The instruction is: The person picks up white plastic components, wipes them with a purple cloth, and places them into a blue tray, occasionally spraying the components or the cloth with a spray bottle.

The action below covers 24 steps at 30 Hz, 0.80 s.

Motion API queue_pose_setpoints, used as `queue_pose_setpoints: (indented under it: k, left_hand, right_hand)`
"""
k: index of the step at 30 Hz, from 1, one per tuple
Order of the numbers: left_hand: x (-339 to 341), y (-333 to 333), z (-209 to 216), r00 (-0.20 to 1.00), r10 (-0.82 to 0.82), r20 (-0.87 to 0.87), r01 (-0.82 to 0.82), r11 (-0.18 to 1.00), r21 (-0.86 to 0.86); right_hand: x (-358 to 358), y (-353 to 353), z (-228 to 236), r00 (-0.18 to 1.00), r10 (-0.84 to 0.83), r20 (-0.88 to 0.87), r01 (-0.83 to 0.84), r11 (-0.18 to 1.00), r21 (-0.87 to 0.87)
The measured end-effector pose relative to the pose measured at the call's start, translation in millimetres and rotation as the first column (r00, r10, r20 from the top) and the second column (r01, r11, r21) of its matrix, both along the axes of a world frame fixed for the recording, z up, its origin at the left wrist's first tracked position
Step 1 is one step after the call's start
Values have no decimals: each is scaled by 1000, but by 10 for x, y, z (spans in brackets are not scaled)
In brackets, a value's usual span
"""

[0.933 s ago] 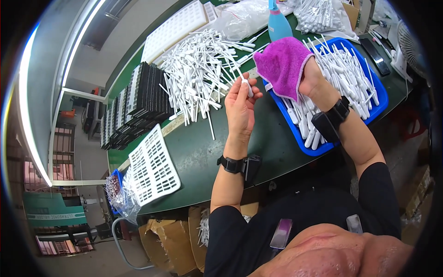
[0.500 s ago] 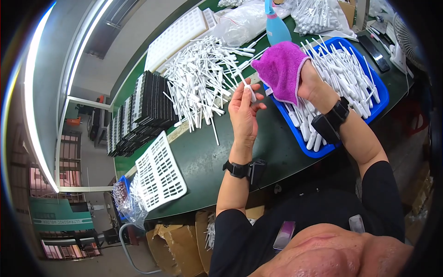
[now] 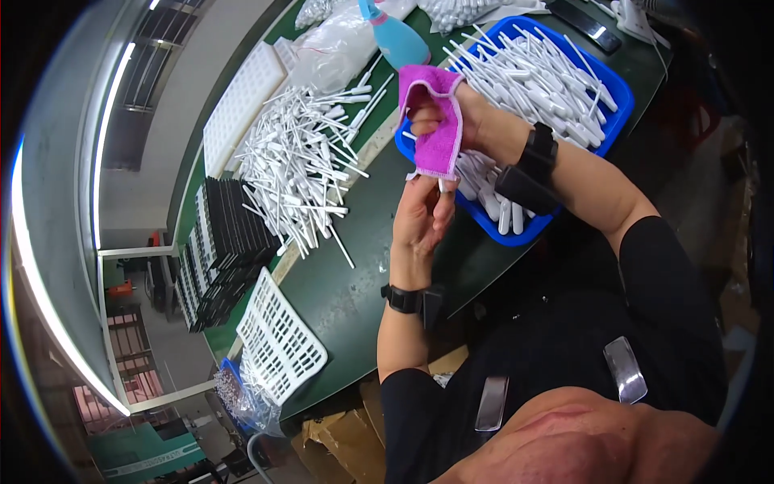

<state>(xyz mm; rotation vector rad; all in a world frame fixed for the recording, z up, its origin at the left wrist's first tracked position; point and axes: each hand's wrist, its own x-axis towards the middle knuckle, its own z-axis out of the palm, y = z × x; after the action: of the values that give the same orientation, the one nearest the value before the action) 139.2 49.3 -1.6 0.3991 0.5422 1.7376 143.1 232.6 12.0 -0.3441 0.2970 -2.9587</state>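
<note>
right hand (image 3: 474, 119): fingers (image 3: 426, 114) clenched on purple, pale-edged terry cloth (image 3: 436, 153). left hand (image 3: 415, 219) at the cloth's seven o'clock: fingers pinching slim white plastic dropper (image 3: 443, 185), mostly hidden.

Purple cloth (image 3: 438, 153) is fuzzy and matt, kinda towel-like, with a stitched pale edge. The white pipettes (image 3: 294, 157) look like smooth plastic with a soft sheen. Blue tray (image 3: 619, 103) is shiny plastic, spray bottle (image 3: 401, 42) smooth plastic too. Tabletop (image 3: 355, 250) is smooth, dull-glossy, a bit scuffed. Clear bag (image 3: 334, 52) is crinkly, glossy film, and the box (image 3: 355, 440) is matt cardboard.
</note>
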Motion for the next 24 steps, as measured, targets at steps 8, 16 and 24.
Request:
queue_pose_setpoints:
  k: [8,16,24]
  left_hand:
    - [202,94,1,647,621,-442,-731,669,-130]
    - [-111,-248,511,355,561,-748,-795,602,74]
    - [-75,-114,583,177,778,-602,-933,328,149]
  right_hand:
    - [216,-526,46,925,-315,210,87,716,692]
    - [12,-227,-54,780,7,-626,607,-250,754]
    - [226,-343,-188,938,112,-327,275,329,903]
